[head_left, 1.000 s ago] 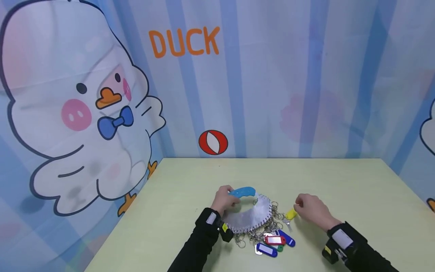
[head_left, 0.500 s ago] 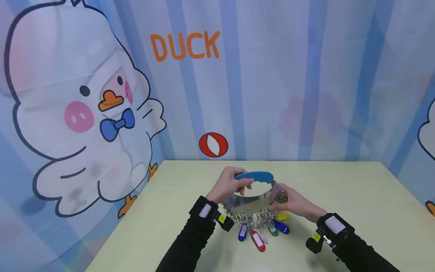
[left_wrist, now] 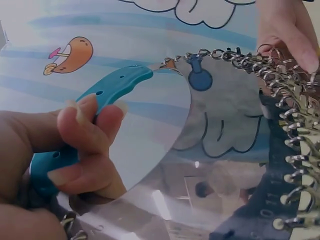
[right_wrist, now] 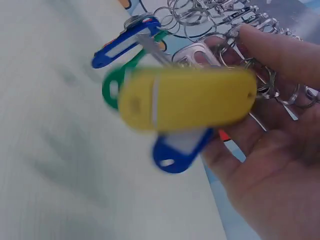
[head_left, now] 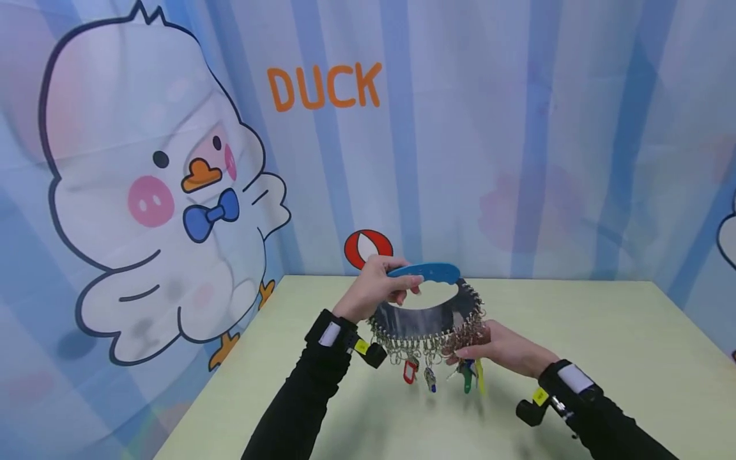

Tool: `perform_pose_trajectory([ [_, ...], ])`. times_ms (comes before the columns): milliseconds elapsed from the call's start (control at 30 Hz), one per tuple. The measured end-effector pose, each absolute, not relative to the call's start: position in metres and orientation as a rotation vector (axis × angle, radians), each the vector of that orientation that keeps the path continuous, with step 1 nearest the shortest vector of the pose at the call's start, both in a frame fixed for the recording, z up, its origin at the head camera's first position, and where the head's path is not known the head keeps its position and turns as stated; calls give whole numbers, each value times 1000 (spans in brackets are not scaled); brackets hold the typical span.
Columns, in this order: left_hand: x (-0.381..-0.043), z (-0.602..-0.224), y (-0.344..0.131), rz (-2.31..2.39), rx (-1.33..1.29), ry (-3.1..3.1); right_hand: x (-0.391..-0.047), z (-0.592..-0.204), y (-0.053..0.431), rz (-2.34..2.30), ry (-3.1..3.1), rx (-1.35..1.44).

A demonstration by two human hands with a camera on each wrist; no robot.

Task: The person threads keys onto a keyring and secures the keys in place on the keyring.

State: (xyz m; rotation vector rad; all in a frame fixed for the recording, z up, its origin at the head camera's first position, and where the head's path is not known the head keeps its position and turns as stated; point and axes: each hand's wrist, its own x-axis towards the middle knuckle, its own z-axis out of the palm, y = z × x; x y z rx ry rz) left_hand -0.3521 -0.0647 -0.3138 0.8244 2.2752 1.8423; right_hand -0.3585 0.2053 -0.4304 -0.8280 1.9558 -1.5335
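Observation:
A crescent-shaped metal key holder (head_left: pixel 416 321) hangs tilted above the table, its curved edge lined with clips and split rings. My left hand (head_left: pixel 372 291) grips its blue handle (left_wrist: pixel 112 90), fingers curled round it. At the lower right edge, my right hand (head_left: pixel 512 348) holds a bunch of the key rings (right_wrist: pixel 200 20), thumb in front and fingers behind. From the rings dangle a yellow key tag (right_wrist: pixel 200 97), a green key tag (head_left: pixel 467 379), a red key tag (head_left: pixel 410 372) and blue key tags (right_wrist: pixel 182 152). Some keys show among them, partly hidden and blurred.
A pale yellow table (head_left: pixel 322 332) lies under both hands. Behind it hangs a blue striped curtain (head_left: pixel 460 140) with a printed duck (head_left: pixel 144 268). Camera straps circle both wrists over black sleeves.
The key holder has risen from the table, its tags now hanging freely. My right hand has left the yellow tag and moved left onto the holder's edge, then down to the rings.

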Motion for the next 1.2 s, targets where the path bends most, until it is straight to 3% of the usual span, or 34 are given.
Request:
perform_pose_trajectory([
  [667,-355,-291,-76,1855,788,2309,-359,-411,207,-1522,2328,-834],
  [1200,-354,-287,-85,1868,782,2344,-364,-417,207,-1631,2234,-735],
])
